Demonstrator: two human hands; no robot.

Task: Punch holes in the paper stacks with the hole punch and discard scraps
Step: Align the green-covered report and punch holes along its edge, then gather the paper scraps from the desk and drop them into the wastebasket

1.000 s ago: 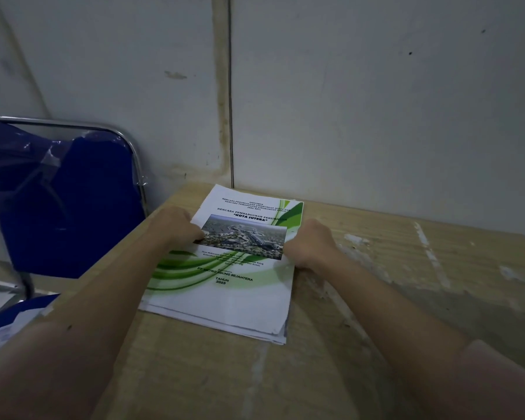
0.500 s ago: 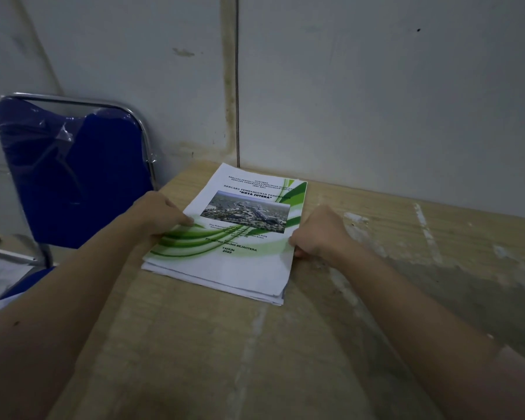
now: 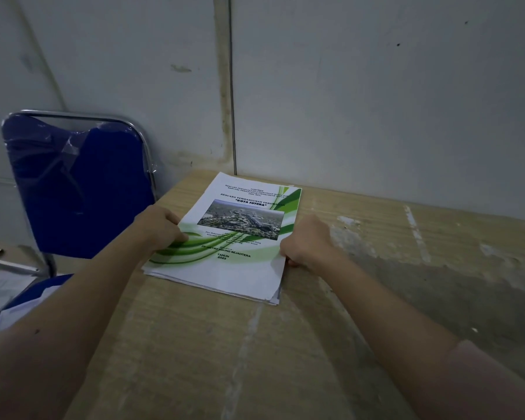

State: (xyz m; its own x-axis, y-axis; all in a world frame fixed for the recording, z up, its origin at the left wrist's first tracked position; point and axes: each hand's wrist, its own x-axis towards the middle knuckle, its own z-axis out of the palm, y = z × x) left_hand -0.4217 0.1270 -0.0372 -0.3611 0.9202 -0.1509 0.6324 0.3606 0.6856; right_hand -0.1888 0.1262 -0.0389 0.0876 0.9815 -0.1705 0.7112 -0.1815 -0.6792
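Observation:
A paper stack (image 3: pixel 225 268) with a white and green printed cover and a city photo lies flat near the far left corner of the wooden table (image 3: pixel 376 268). My left hand (image 3: pixel 161 227) grips the stack's left edge, thumb on the cover. At the stack's right edge my right hand (image 3: pixel 308 244) is curled, fingers tucked at or under the sheets. The lower sheets are slightly fanned at the near corner. No hole punch is in view.
A blue folding chair (image 3: pixel 79 189) with plastic wrap on its backrest stands left of the table, papers (image 3: pixel 3 286) lying on its seat. A grey wall (image 3: pixel 376 101) runs right behind the table's far edge.
The stack has slid a little away from me toward the wall with both hands on its sides; the view has shifted slightly. Both hands keep their hold.

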